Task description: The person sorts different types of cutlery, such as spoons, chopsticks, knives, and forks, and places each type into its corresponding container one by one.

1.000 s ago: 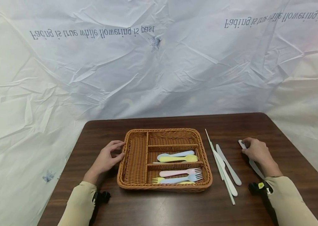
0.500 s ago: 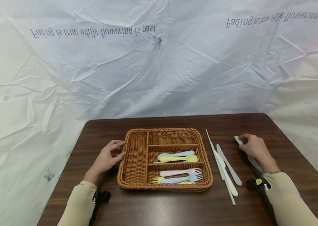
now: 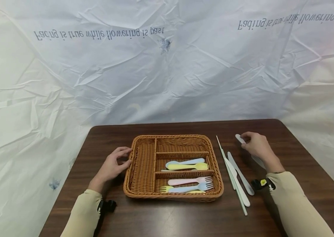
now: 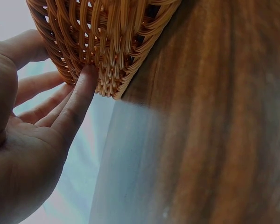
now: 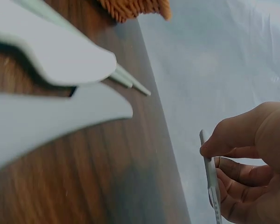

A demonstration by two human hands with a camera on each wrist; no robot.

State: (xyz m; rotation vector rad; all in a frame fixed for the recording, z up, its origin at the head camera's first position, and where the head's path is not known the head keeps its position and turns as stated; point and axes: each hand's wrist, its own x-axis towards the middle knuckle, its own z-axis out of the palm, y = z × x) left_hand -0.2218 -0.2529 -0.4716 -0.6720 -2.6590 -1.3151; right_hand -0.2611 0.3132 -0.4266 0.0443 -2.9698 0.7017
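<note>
My left hand (image 3: 111, 167) rests against the left side of a brown wicker basket (image 3: 127, 179), its fingertips touching the woven wall (image 4: 109, 42) in the left wrist view. My right hand (image 3: 259, 147) pinches a pale table knife (image 3: 239, 138) between thumb and fingers, above the right part of the table. The right wrist view shows that knife (image 5: 210, 175) edge-on; the hand hides part of it. Two white knives (image 3: 240, 174) and light green chopsticks (image 3: 239, 197) lie between the basket and that hand.
Blue and yellow spoons (image 3: 187, 166) lie in the basket's middle right compartment. Pink, blue and yellow forks (image 3: 189, 181) fill the front right one. The dark wooden table (image 3: 155, 217) ends at a pale cloth backdrop (image 3: 184, 82).
My right hand has lifted the knife and carried it left and toward the table's far side. The left hand and the basket have stayed in place.
</note>
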